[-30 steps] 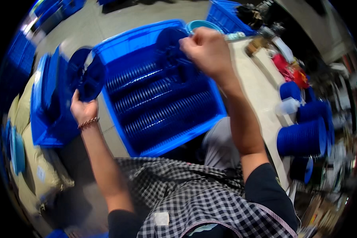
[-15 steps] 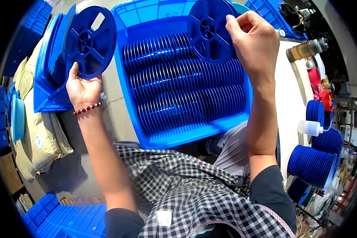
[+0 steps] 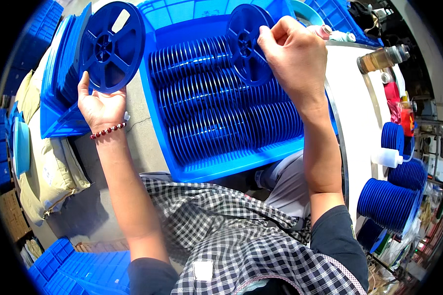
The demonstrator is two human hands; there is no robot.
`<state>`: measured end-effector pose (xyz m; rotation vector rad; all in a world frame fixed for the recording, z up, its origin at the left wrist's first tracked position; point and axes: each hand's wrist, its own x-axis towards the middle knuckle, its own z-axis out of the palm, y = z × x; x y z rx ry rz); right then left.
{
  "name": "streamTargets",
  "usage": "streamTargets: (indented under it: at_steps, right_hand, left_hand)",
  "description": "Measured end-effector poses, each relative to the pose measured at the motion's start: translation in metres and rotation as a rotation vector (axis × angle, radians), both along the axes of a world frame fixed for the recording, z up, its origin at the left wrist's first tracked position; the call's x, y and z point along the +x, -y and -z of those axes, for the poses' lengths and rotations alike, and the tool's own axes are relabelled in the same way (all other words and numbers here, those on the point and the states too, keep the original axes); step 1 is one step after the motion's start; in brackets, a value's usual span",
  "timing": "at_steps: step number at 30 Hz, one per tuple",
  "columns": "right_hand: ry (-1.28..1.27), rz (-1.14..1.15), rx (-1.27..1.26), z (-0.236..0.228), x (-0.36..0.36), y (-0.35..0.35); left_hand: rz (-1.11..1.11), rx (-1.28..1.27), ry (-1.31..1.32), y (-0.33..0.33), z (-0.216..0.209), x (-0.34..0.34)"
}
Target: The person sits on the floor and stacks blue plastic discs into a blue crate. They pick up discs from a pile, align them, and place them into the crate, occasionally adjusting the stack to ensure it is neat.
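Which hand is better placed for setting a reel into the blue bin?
Probably the right hand: its reel shows over the rows of reels in the bin. The left hand holds another reel, mostly outside the bin's left edge.

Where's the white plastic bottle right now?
In the head view, the white bottle is at the right, just below a small blue reel stack and above a larger stack.

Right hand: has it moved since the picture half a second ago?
Yes, the right hand has shifted leftward, away from the amber bottle.
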<state>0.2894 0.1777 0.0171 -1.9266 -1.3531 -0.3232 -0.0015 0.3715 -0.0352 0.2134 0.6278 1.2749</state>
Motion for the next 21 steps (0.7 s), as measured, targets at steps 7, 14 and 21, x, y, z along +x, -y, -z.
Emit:
streamTargets:
  at_steps: [7,14,21]
  right_hand:
    - [0.010,-0.040,-0.065,0.011,-0.014,-0.005]
    - [0.023,-0.040,-0.067,0.020,-0.015,-0.010]
    - [-0.312,-0.224,-0.041,0.038,0.055,-0.012]
  left_hand:
    - [-0.008,-0.038,-0.021,0.007,-0.007,0.013]
    - [0.034,0.008,-0.008,-0.002,0.003,0.000]
    - [0.000,-0.013,-0.042,-0.001,0.000,0.000]
